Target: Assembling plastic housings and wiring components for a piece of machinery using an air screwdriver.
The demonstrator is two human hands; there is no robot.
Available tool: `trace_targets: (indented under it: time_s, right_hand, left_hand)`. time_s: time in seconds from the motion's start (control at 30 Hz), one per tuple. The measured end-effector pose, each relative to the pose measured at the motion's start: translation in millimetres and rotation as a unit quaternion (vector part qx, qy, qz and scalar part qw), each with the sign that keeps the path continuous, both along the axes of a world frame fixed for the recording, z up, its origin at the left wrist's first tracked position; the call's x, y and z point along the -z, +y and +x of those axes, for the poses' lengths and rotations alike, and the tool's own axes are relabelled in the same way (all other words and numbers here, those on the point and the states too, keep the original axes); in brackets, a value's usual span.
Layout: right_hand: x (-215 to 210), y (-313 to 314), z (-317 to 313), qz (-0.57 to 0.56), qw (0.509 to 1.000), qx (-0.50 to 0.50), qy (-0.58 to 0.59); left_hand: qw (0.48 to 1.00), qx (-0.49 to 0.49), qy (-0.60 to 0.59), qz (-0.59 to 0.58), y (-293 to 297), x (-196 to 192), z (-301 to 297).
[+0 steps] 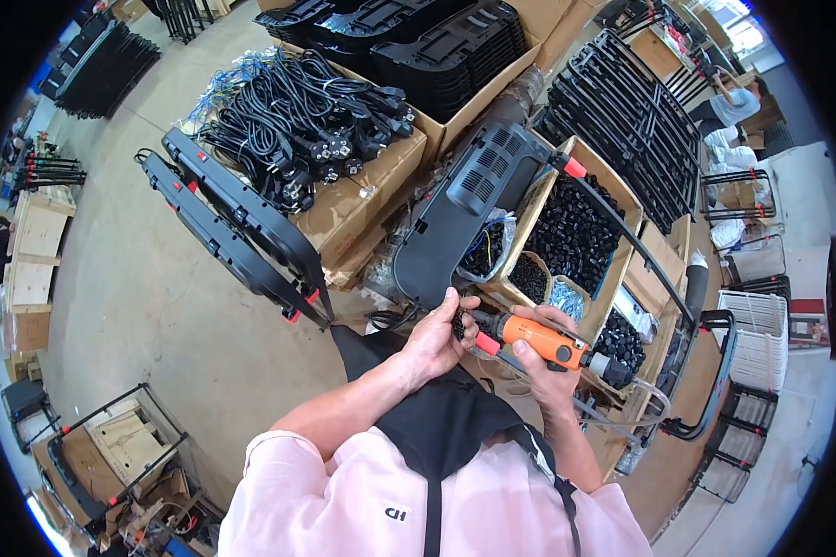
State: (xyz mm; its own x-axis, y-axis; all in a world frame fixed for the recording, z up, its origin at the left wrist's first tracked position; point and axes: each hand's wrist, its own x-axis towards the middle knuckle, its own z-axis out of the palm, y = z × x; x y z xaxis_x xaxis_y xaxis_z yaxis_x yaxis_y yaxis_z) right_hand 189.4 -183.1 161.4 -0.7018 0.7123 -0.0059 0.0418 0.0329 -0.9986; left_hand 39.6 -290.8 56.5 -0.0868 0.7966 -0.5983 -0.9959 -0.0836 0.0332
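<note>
At frame centre, the left hand (434,339) pinches the lower edge of one dark grey vented panel (469,209), fingers curled together around a small fastener there. The right hand (543,357) wraps closed around one orange power screwdriver (534,336), its tip meeting that edge. This looks like driving a screw; next calls for steady, straight pressure. Above, one carton of black cables (311,116); right, a box of black caps (576,232).
</note>
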Motion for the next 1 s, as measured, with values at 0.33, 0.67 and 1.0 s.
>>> trace_targets:
  time_s: [0.33,0.67,1.0]
  right_hand:
    - [-3.3,-25.5,-11.4,-0.007,0.999,0.052,-0.006]
    - [6.0,-37.2,-20.5,-0.017,0.995,0.101,-0.015]
    - [2.7,-28.7,-3.4,0.021,0.997,0.044,-0.062]
  left_hand:
    - [0.999,0.023,-0.009,0.030,-9.2,0.4,-10.6]
    - [0.998,0.041,0.014,0.041,-20.7,-0.1,2.2]
    - [0.977,0.137,0.151,-0.062,-75.4,22.4,-33.7]
